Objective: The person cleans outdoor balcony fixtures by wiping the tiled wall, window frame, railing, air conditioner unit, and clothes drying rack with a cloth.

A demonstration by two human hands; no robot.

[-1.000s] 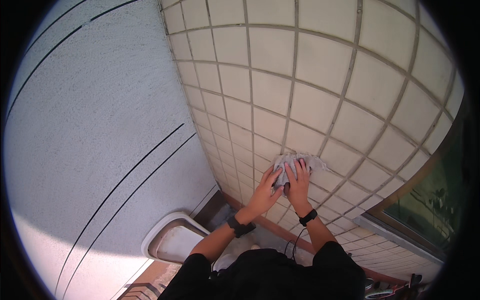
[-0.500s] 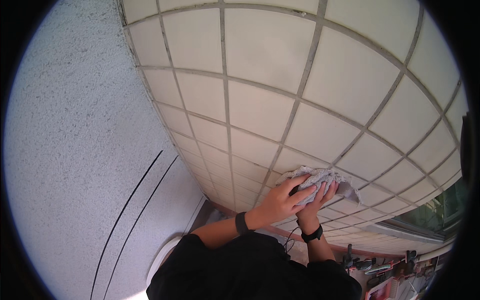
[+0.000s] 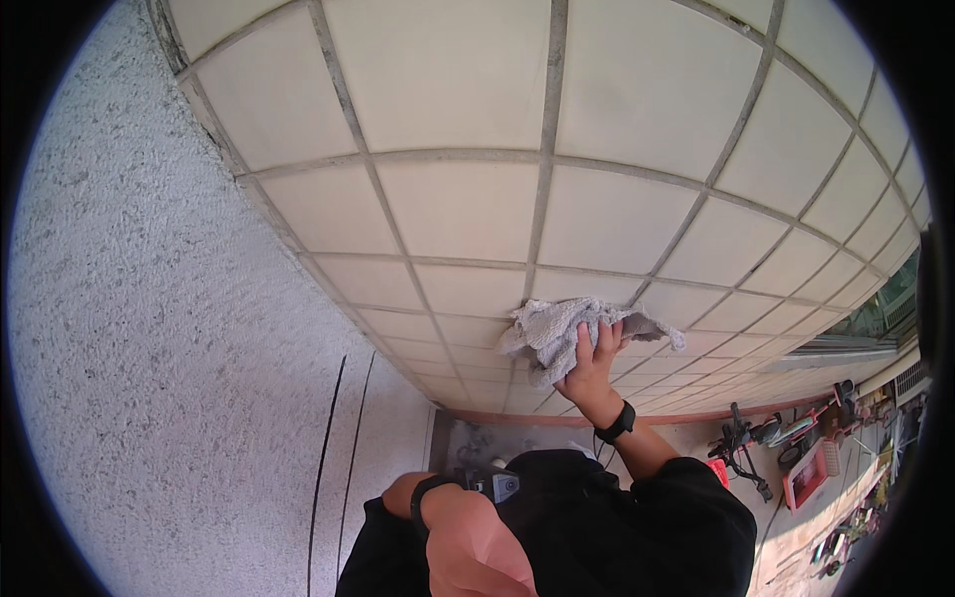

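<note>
A crumpled grey cloth [image 3: 550, 336] lies against the pale tiled wall [image 3: 453, 214]. My right hand [image 3: 595, 376] grips it from below, fingers bent over its folds, with a dark band around the wrist. One loose end of the cloth sticks out to the right of the fingers. My left hand [image 3: 479, 542] is away from the cloth, close to my chest at the lower edge. Only its back and wrist show, and its fingers are hidden.
A rough whitish wall [image 3: 179, 328] with two dark lines meets the tiles on the left. At the right are a window [image 3: 880, 303], bicycles [image 3: 741, 443] and a red-and-white basket [image 3: 811, 473] on the ground.
My left hand has let go of the cloth and drawn down toward my body. The right hand keeps the cloth at the tiles, now a little further left in view. The view has shifted.
</note>
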